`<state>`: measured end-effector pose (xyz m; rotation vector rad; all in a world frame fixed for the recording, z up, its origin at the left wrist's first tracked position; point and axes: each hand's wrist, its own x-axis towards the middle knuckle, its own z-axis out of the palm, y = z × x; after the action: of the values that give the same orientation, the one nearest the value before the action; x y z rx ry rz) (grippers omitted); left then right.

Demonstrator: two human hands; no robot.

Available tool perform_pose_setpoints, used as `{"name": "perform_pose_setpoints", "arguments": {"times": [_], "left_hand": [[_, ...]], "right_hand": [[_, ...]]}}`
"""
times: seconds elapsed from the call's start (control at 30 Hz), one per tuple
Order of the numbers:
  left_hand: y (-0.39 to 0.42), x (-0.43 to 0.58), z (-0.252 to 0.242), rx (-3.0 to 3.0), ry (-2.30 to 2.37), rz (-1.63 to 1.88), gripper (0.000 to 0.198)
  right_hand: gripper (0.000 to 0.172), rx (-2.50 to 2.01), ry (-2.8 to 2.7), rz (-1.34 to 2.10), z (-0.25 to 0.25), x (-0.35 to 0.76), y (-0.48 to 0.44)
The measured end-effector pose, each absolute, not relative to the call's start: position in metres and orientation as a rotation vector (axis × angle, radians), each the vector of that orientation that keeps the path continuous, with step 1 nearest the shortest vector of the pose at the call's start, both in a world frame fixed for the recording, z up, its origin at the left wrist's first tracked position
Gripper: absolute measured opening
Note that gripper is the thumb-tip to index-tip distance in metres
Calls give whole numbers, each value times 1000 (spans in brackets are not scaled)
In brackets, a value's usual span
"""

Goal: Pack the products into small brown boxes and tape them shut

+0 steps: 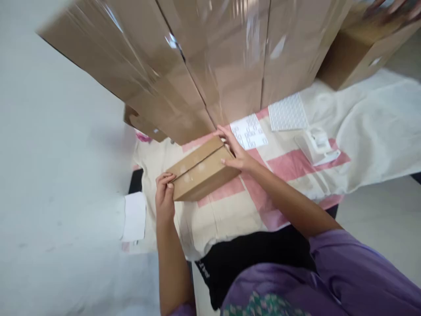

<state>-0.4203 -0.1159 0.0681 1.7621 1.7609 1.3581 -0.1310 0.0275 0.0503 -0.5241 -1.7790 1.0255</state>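
Note:
Between my two hands is a small brown cardboard box [202, 171], its top flaps meeting along a dark seam. My left hand [164, 195] grips the near left end, thumb and fingers closed on the corner. At the far right end, my right hand [235, 151] holds the box with thumb and fingers spread around the edge. The box is over a cloth with cream and pink patches [226, 193]; I cannot tell whether it rests on it. Its underside is hidden.
Large taped cartons [226, 57] stand behind the box. Right of it are a printed sheet [250, 131], a label sheet [287, 113] and a white tape dispenser [317, 145]. Another person's hand [394, 8] touches a carton [358, 48] at upper right. White paper [134, 217] lies at left.

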Motion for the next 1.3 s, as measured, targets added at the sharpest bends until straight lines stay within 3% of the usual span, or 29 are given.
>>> {"name": "perform_pose_setpoints", "arguments": {"times": [0.13, 0.43, 0.57, 0.73, 0.97, 1.3], "left_hand": [[-121, -410, 90, 1900, 1869, 1276, 22], [-122, -359, 137, 2239, 2240, 756, 33], [-115, -351, 130, 2341, 2001, 712, 36], [-116, -350, 126, 2346, 2023, 629, 50], [-113, -345, 130, 2270, 2062, 584, 49], [-110, -339, 133, 2264, 2109, 525, 50]], "right_hand": [[58, -285, -1761, 906, 33, -140, 41], [69, -323, -1795, 803, 44, -139, 32], [61, -351, -1814, 860, 51, -131, 29], [52, -400, -1777, 960, 50, -128, 26], [55, -283, -1766, 908, 40, -136, 29], [42, -243, -1737, 905, 41, -138, 31]]}}
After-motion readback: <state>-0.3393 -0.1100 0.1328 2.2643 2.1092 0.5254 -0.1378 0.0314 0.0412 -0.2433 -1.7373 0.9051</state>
